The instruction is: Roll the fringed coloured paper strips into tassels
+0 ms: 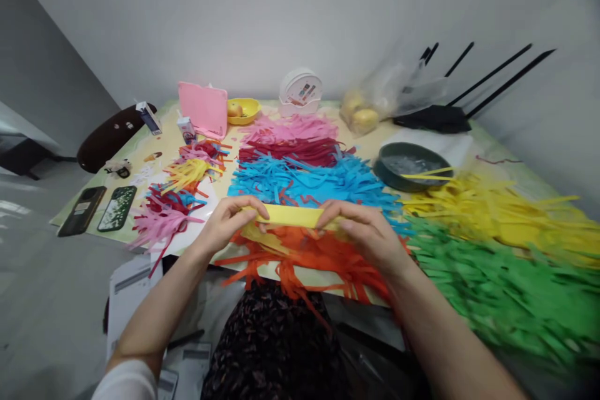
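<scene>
A flat yellow strip [293, 216] is stretched level between my two hands. My left hand [237, 217] pinches its left end between thumb and fingers. At the right end my right hand [359, 225] grips it with closed fingers. Beneath and in front of the strip lies a heap of orange fringed strips [328, 256], some hanging over the table's front edge. Just beyond my hands are blue fringed strips [309, 178], with dark red strips [290, 151] and pink strips [290, 129] farther back.
Yellow strips [506, 209] and green strips [497, 281] pile at right, near a dark green bowl [412, 165]. Multicoloured bundles [169, 215] and two phones [82, 211] lie left. At the back stand a pink panel [202, 107], yellow bowl [250, 111] and bagged fruit [364, 117].
</scene>
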Available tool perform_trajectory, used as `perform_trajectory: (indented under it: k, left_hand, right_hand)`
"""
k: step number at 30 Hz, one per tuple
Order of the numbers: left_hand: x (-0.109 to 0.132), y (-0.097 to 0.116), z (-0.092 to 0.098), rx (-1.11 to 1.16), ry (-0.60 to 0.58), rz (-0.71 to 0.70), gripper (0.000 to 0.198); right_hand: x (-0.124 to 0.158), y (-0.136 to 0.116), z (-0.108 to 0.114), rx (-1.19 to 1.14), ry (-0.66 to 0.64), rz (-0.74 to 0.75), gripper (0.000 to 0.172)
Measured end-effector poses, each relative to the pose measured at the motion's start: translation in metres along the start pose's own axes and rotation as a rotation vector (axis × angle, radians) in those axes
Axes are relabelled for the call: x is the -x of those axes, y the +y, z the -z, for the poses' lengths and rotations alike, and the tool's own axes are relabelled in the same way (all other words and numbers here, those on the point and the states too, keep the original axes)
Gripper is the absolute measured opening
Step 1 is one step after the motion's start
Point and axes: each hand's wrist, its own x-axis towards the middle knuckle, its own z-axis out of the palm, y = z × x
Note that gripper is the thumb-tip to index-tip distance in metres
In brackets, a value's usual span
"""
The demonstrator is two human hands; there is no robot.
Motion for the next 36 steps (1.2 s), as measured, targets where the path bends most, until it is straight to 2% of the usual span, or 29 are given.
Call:
perform_trajectory:
  k: [4, 7, 8, 10, 12, 15, 19, 21, 27, 31, 36]
  left_hand:
    - [0.002, 0.005, -0.01, -0.321, 0.098, -0.077, 0.024]
    - [0.004, 0.001, -0.015, -0.442, 0.191, -0.161, 0.014]
    - [0.004, -0.001, -0.015, -0.474, 0.211, -0.177, 0.016]
    - [0.004, -0.003, -0.015, -0.529, 0.209, -0.183, 0.022]
    - [0.002, -0.003, -0.014, -0.561, 0.177, -0.144, 0.013]
    - [0.002, 0.0, -0.013, -0.456, 0.131, -0.054, 0.016]
    - [0.003, 0.001, -0.014, -0.037, 0.054, 0.062, 0.019]
    - [0.003, -0.001, -0.014, 0.068, 0.071, 0.06, 0.02]
    - [-0.001, -0.012, -0.008, 0.168, 0.097, -0.013, 0.018]
    - [-0.003, -0.015, -0.007, 0.185, 0.077, -0.076, 0.015]
    - [-0.007, -0.015, -0.005, 0.165, 0.097, -0.013, 0.023]
  right_hand:
    - [0.002, 0.0, -0.006, 0.149, 0.063, -0.08, 0.028]
    - [0.004, -0.002, -0.01, 0.267, 0.129, -0.088, 0.013]
    - [0.004, -0.002, -0.01, 0.305, 0.15, -0.089, 0.014]
    - [0.006, -0.004, -0.011, 0.373, 0.166, -0.101, 0.021]
    - [0.007, -0.006, -0.012, 0.425, 0.169, -0.121, 0.014]
    - [0.009, -0.008, -0.013, 0.375, 0.202, -0.131, 0.01]
    - [0.012, -0.009, -0.016, 0.092, 0.209, -0.177, 0.012]
    - [0.012, -0.006, -0.018, -0.037, 0.229, -0.189, 0.014]
    - [0.008, 0.007, -0.023, -0.285, 0.25, -0.201, 0.013]
    - [0.005, 0.01, -0.023, -0.302, 0.261, -0.156, 0.013]
    - [0.004, 0.007, -0.021, -0.072, 0.218, -0.038, 0.019]
